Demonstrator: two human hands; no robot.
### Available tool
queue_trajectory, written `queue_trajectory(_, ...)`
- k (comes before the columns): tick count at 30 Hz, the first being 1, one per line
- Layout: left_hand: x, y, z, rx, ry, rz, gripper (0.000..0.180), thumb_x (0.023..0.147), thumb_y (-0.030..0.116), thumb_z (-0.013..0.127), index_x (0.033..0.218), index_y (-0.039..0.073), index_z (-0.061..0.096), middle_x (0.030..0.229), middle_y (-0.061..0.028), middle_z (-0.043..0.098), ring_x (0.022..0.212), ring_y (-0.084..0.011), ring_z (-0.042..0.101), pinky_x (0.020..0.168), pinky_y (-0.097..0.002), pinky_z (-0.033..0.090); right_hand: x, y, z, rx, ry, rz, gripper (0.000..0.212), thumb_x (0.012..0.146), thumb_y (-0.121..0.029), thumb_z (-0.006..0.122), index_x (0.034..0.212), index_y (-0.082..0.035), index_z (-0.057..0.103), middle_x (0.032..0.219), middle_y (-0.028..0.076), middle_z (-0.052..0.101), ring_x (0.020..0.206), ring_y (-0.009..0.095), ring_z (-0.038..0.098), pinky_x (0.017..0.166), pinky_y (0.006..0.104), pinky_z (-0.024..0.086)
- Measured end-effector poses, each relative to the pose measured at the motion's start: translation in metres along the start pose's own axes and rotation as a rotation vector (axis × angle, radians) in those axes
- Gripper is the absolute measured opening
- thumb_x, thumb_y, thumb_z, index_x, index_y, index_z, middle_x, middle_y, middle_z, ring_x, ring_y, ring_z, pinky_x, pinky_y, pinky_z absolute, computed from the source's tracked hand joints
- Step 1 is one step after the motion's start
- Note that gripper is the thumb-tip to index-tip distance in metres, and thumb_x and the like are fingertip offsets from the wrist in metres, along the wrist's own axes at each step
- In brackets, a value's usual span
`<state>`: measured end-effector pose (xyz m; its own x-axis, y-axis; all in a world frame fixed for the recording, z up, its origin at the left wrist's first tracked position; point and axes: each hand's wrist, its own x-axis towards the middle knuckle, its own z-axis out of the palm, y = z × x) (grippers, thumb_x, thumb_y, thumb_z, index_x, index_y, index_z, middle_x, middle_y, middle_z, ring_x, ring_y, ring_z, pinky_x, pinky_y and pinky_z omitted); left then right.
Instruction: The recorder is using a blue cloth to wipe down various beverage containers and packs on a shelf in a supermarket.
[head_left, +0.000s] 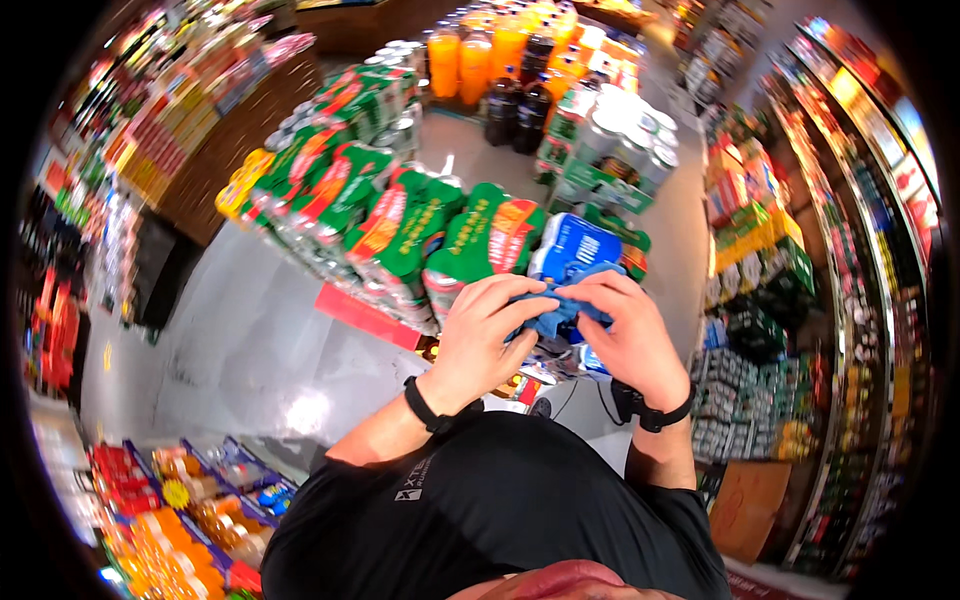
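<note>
A crumpled blue cloth (pixel 548 320) is bunched between my two hands in front of my chest. My left hand (pixel 488 325) pinches its left side with bent fingers. From the other side, my right hand (pixel 628 325) grips it between thumb and fingers. Just beyond the cloth stands a blue-and-white wrapped pack of cans (pixel 578 243), partly hidden by my hands. Left of that pack are green-and-red wrapped multipacks of cans (pixel 487 238), standing in a row. A black band circles each of my wrists.
Orange soda bottles (pixel 460 62) and dark cola bottles (pixel 518 112) stand farther back, with silver-topped cans (pixel 630 135) to their right. Drink shelves (pixel 850 250) line the right side. A cardboard sheet (pixel 750 508) leans at lower right; snack displays (pixel 180 520) fill the lower left.
</note>
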<state>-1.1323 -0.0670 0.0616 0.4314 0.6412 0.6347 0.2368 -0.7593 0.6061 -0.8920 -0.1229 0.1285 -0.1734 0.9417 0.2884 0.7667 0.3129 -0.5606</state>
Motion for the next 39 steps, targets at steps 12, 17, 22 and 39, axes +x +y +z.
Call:
queue_trajectory(12,0.021,0.045,0.088,-0.068,-0.178,0.036,0.045,0.078,0.003,0.083,0.122,0.012,0.087,0.13,-0.008,0.085,0.134,-0.0299,0.077,0.131,-0.0577,0.042,-0.08,0.084,-0.054,0.322,-0.063,0.072,0.034,0.091,-0.011,0.083,0.122,-0.004,0.072,0.108,0.015,0.076,0.096,0.035,0.076,0.085,0.0474,0.061)
queue_trajectory(17,0.024,0.09,0.141,-0.002,-0.163,-0.121,0.033,0.085,0.001,0.087,0.118,0.007,0.087,0.114,-0.0106,0.088,0.113,-0.0312,0.082,0.113,-0.0514,0.058,-0.13,0.143,-0.098,0.314,-0.147,-0.03,0.028,0.1,-0.016,0.084,0.122,-0.002,0.074,0.11,0.017,0.075,0.102,0.038,0.075,0.09,0.0466,0.06)
queue_trajectory(22,0.036,0.153,0.236,-0.233,-0.081,-0.309,0.025,0.108,0.004,0.075,0.131,0.0,0.081,0.119,-0.0162,0.086,0.107,-0.022,0.079,0.095,-0.0358,0.06,-0.187,0.218,-0.159,0.49,-0.073,-0.024,0.022,0.113,-0.02,0.073,0.122,-0.001,0.075,0.109,0.017,0.075,0.098,0.037,0.074,0.086,0.0454,0.059)
queue_trajectory(39,0.149,0.213,0.518,-0.812,-0.132,-0.884,0.041,0.127,0.035,0.051,0.136,0.001,0.072,0.122,-0.0056,0.079,0.108,-0.0149,0.075,0.1,-0.0317,0.06,-0.377,0.414,-0.279,0.762,-0.03,0.572,0.071,0.092,-0.036,0.101,0.144,0.0,0.069,0.127,0.015,0.08,0.12,0.025,0.076,0.106,0.038,0.059)
